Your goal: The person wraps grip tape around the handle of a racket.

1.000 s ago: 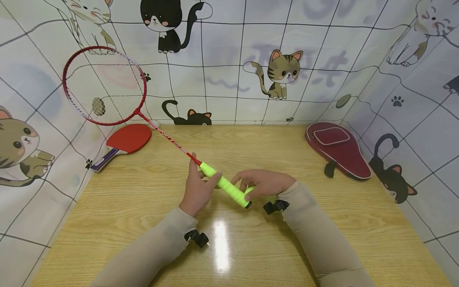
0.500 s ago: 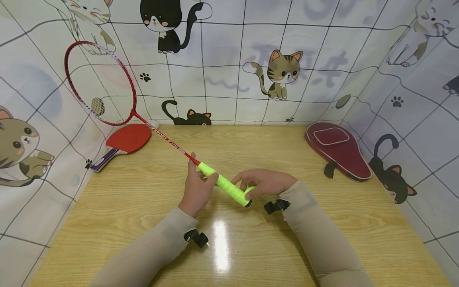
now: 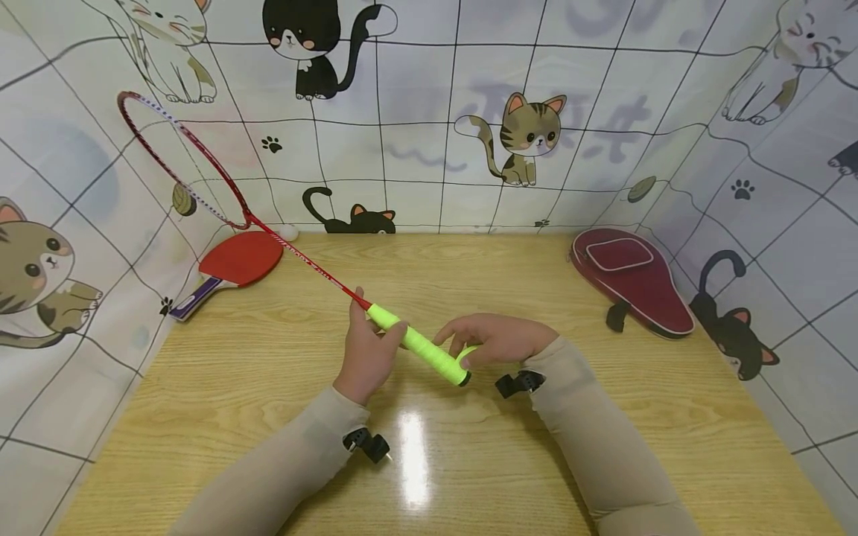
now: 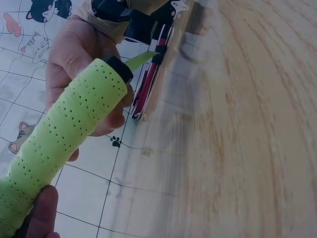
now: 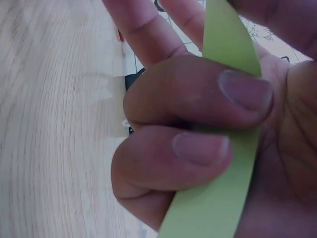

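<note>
A red badminton racket point(image 3: 304, 259) is held above the table, its head up at the far left and its handle toward me. Perforated lime-green grip tape point(image 4: 69, 119) wraps the handle in overlapping turns down to the black butt end. My left hand point(image 3: 367, 353) grips the handle's upper part, thumb on top and index finger along the cone. Near the butt, my right hand point(image 3: 503, 339) holds the loose tape strip. In the right wrist view two curled fingers point(image 5: 168, 94) press this green strip point(image 5: 213, 208) against the palm.
On the wooden table point(image 3: 268, 394), a red table tennis bat point(image 3: 243, 258) lies at the back left, with a white ball point(image 3: 289, 232) beside it. A dark red bat case point(image 3: 630, 279) lies at the back right. Cat-patterned sheeting point(image 3: 415, 149) stands behind.
The racket has rolled about its shaft, so its head now shows nearly edge-on instead of face-on. Both hands stay almost in place; the right has shifted very slightly right.
</note>
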Demonstrator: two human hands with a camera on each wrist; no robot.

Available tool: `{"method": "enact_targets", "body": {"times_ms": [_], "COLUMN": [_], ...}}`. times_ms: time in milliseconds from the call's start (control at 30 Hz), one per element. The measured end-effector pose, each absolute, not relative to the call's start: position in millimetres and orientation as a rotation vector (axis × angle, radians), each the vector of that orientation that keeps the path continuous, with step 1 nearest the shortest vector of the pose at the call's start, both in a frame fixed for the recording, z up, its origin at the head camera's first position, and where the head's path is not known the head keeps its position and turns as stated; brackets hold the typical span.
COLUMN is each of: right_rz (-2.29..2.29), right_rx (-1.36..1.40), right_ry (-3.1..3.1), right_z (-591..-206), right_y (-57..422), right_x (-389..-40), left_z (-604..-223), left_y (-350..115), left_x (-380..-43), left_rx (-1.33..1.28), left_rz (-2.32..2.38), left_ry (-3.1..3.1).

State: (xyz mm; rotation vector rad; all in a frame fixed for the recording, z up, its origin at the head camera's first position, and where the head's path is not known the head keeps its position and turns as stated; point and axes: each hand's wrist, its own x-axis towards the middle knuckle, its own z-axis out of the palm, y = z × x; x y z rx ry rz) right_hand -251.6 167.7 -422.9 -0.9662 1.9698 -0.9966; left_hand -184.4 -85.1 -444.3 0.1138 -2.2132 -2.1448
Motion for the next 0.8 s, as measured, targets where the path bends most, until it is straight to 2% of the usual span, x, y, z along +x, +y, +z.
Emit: {"method": "enact_targets", "body": {"times_ms": [800], "right_rz": [-0.998], "right_rx": [-0.92], "right_ry": [1.979], "right_z": [-420.7], "right_y": [165.3], "right_x": [-251.1], "left_z": [-446.2], "left_y": [-86.5], "left_x": [-185.1], "left_rx": [0.119], "left_rz": [-2.131], "left_ry": [-2.234]}}
